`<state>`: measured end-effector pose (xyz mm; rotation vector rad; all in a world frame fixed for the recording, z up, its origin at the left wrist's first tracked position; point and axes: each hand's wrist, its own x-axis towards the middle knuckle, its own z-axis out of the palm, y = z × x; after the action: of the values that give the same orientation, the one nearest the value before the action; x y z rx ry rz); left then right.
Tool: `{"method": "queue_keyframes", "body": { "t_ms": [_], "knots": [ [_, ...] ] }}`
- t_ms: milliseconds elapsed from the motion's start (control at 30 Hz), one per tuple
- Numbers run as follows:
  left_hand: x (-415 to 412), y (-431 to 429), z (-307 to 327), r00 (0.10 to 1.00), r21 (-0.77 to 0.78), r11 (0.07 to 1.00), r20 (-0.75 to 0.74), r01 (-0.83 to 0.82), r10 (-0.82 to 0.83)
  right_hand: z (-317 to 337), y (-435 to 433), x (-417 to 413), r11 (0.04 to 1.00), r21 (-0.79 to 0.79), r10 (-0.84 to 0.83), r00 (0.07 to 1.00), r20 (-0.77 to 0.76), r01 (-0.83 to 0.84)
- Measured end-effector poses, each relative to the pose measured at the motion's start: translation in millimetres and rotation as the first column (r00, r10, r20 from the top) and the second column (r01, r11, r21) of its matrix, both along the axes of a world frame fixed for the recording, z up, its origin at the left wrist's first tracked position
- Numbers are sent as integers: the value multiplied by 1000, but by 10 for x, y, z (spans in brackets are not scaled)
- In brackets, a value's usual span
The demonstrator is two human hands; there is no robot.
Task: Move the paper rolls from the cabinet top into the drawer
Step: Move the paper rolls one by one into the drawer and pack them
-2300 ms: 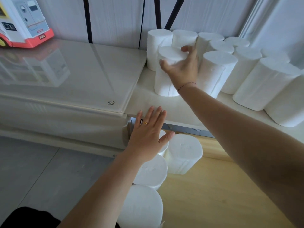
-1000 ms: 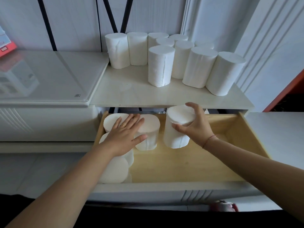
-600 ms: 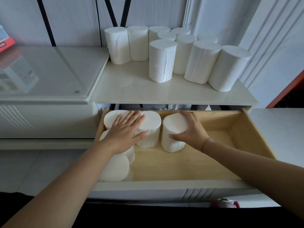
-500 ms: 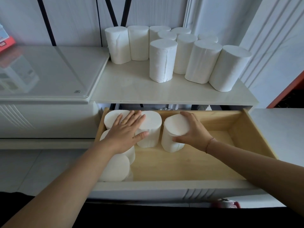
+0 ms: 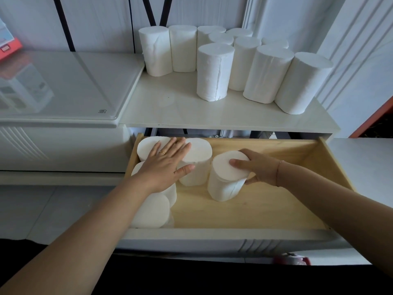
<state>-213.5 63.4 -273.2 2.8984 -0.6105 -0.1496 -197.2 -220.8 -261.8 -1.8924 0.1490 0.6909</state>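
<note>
Several white paper rolls [image 5: 214,71] stand upright at the back of the white cabinet top [image 5: 180,111]. Below it the wooden drawer [image 5: 265,201] is pulled out. Several rolls stand packed in its left end. My left hand [image 5: 168,165] lies flat and spread on their tops. My right hand [image 5: 257,167] grips one paper roll [image 5: 225,184] from the right side. That roll is tilted, its base on the drawer floor, just right of the packed rolls.
A glass-topped white unit [image 5: 63,86] adjoins the cabinet on the left, slightly higher, with a red-and-white toy [image 5: 8,47] at its far left. A white wall panel rises on the right. The drawer's right half is bare wood. A pink object [image 5: 291,259] lies below the drawer front.
My right hand took a roll from the cabinet top and brought it down into the drawer. In the last half second it shifted the roll slightly forward and tilted it. My left hand stayed put.
</note>
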Motion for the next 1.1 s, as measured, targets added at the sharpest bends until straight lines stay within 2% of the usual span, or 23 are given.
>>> {"method": "queue_keyframes", "body": {
  "t_ms": [100, 200, 367, 467, 700, 900, 967, 1000, 1067, 1100],
  "knots": [
    [-5, -3, 6, 1000, -10, 1000, -8, -5, 5, 30, 38, -144, 995, 75, 83, 969, -232, -67],
    [-5, -10, 14, 1000, -2, 1000, -7, -7, 7, 17, 181, -247, 987, 148, 111, 942, -317, -66],
    [-7, -17, 20, 1000, -1, 1000, -15, 0, 0, -72, 595, -378, 961, 216, -79, 922, -380, 171],
    [-9, -15, 22, 1000, 2, 1000, -8, 3, -3, -72, 786, -398, 931, 264, -138, 910, -391, 254],
    [-1, -11, 23, 1000, 26, 1000, 5, 5, -5, -91, 874, -362, 912, 278, -182, 904, -386, 302],
    [1, -22, 36, 1000, 28, 1000, 5, -2, 2, -68, 848, -342, 945, 235, -131, 919, -371, 229],
    [-14, -26, 37, 1000, 24, 1000, 9, -7, 7, -4, 856, -314, 972, 152, -127, 947, -295, 178],
    [-22, -29, 34, 1000, 18, 1000, 14, -9, 9, 38, 858, -282, 982, 79, -151, 968, -199, 170],
    [-30, -31, 27, 1000, -12, 1000, 25, -18, 18, 143, 833, -172, 976, -58, -203, 973, 112, 211],
    [-30, -29, 25, 999, -30, 999, 32, -26, 27, 206, 810, -105, 963, -67, -232, 930, 285, 260]
  ]
}}
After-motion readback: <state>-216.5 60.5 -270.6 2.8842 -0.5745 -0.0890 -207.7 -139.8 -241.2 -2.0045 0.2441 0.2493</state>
